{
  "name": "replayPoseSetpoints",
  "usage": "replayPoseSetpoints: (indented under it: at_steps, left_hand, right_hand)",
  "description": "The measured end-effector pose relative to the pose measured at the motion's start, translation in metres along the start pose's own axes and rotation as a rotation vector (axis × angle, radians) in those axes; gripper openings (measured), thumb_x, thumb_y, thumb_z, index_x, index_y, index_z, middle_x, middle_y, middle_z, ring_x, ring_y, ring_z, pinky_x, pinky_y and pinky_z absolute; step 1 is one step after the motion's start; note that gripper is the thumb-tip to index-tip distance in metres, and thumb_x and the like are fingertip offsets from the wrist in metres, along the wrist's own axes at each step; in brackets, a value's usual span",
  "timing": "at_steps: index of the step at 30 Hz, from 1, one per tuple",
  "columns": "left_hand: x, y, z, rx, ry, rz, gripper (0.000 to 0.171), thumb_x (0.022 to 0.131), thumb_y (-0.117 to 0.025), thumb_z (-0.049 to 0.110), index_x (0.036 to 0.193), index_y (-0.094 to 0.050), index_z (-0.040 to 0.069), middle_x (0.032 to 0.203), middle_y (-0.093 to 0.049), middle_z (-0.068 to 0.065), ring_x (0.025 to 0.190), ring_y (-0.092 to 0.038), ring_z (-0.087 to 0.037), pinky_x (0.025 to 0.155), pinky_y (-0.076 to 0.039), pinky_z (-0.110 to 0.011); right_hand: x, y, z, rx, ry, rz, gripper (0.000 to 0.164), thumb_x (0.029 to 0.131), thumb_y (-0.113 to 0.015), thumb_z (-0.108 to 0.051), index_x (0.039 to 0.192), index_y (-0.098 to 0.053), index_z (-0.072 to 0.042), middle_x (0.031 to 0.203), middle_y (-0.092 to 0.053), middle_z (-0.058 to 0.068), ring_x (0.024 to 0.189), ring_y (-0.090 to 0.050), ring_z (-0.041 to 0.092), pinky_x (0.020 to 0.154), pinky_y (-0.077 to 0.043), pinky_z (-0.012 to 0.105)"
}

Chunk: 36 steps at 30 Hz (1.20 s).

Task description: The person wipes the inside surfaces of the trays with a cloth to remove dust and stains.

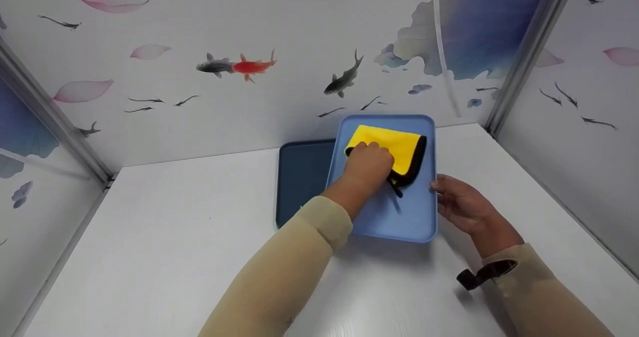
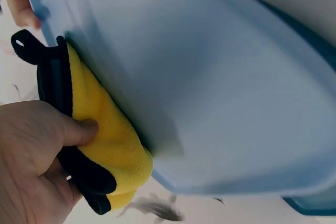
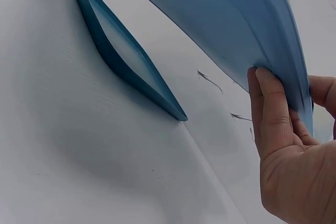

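My left hand (image 1: 368, 169) grips a folded yellow cloth (image 1: 407, 145) with black edging and a small black loop. In the left wrist view the thumb presses on the yellow cloth (image 2: 107, 124), which lies against the face of a light blue tray (image 2: 220, 87). My right hand (image 1: 464, 204) pinches the right rim of the light blue tray (image 1: 389, 217). From the right wrist view, the right hand (image 3: 294, 156) has fingers on the underside of the light blue tray (image 3: 236, 30), which is held tilted above the table.
A dark blue tray (image 1: 302, 177) lies on the white table (image 1: 174, 242), near the back wall and partly behind the light blue one. The back wall (image 1: 279, 22) carries printed fish and petals. A black strap (image 1: 484, 274) is on the right wrist.
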<state>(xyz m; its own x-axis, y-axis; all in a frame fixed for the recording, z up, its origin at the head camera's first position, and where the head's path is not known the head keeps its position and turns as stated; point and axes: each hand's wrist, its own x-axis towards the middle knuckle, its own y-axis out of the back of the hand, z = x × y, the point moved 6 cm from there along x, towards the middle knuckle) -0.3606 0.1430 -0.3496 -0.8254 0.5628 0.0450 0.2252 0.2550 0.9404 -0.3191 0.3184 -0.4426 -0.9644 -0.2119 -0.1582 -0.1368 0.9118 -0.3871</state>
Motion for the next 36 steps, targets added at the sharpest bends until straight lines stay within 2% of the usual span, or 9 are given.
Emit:
replayPoseSetpoints:
  at_steps: [9, 17, 22, 26, 32, 36]
  left_hand:
    - [-0.002, -0.019, -0.027, 0.034, -0.017, -0.084, 0.027, 0.102, -0.067, 0.019, 0.128, -0.069, 0.017, 0.123, -0.071, 0.000, 0.111, -0.060, -0.020, 0.110, -0.048, -0.033]
    - [0.001, -0.031, -0.041, -0.020, 0.037, -0.066, 0.029, 0.101, -0.068, 0.014, 0.130, -0.068, 0.014, 0.122, -0.072, -0.002, 0.110, -0.061, -0.021, 0.113, -0.049, -0.035]
    - [0.000, -0.035, -0.051, -0.134, 0.088, -0.056, 0.028, 0.101, -0.067, 0.013, 0.129, -0.068, 0.012, 0.120, -0.072, -0.003, 0.106, -0.063, -0.021, 0.108, -0.053, -0.035]
    - [0.000, -0.035, -0.061, -0.236, 0.154, 0.014, 0.023, 0.103, -0.064, 0.013, 0.125, -0.070, 0.012, 0.117, -0.075, -0.004, 0.103, -0.069, -0.021, 0.101, -0.059, -0.037]
    - [0.001, -0.035, -0.076, -0.435, 0.331, 0.095, 0.021, 0.103, -0.063, 0.016, 0.122, -0.072, 0.015, 0.115, -0.076, -0.003, 0.102, -0.071, -0.020, 0.099, -0.059, -0.038]
    - [0.000, -0.032, -0.082, -0.601, 0.441, 0.160, 0.021, 0.101, -0.063, 0.013, 0.120, -0.073, 0.014, 0.114, -0.077, -0.003, 0.101, -0.072, -0.021, 0.097, -0.060, -0.038]
  right_hand:
    - [0.000, 0.000, 0.000, 0.060, 0.011, -0.023, 0.021, 0.105, -0.050, -0.007, 0.119, -0.066, -0.011, 0.111, -0.073, 0.003, 0.100, -0.073, 0.013, 0.086, -0.062, 0.023]
    - [-0.002, 0.002, -0.001, 0.048, 0.004, 0.008, 0.022, 0.105, -0.053, -0.008, 0.122, -0.065, -0.012, 0.112, -0.074, 0.003, 0.098, -0.074, 0.014, 0.085, -0.062, 0.024]
    - [-0.001, 0.000, -0.002, 0.028, -0.001, 0.013, 0.020, 0.104, -0.054, -0.008, 0.119, -0.067, -0.012, 0.110, -0.075, 0.003, 0.098, -0.074, 0.013, 0.085, -0.062, 0.024]
    - [-0.001, -0.002, -0.003, 0.019, 0.009, 0.011, 0.020, 0.104, -0.054, -0.009, 0.120, -0.066, -0.012, 0.110, -0.075, 0.003, 0.099, -0.074, 0.013, 0.086, -0.062, 0.024]
    - [-0.002, -0.008, -0.003, -0.004, 0.020, -0.013, 0.022, 0.104, -0.052, -0.009, 0.120, -0.066, -0.012, 0.110, -0.076, 0.002, 0.099, -0.074, 0.013, 0.086, -0.061, 0.023]
    - [-0.003, -0.011, -0.002, -0.040, 0.031, -0.051, 0.025, 0.105, -0.047, -0.009, 0.122, -0.065, -0.012, 0.110, -0.075, 0.001, 0.100, -0.072, 0.012, 0.086, -0.060, 0.023]
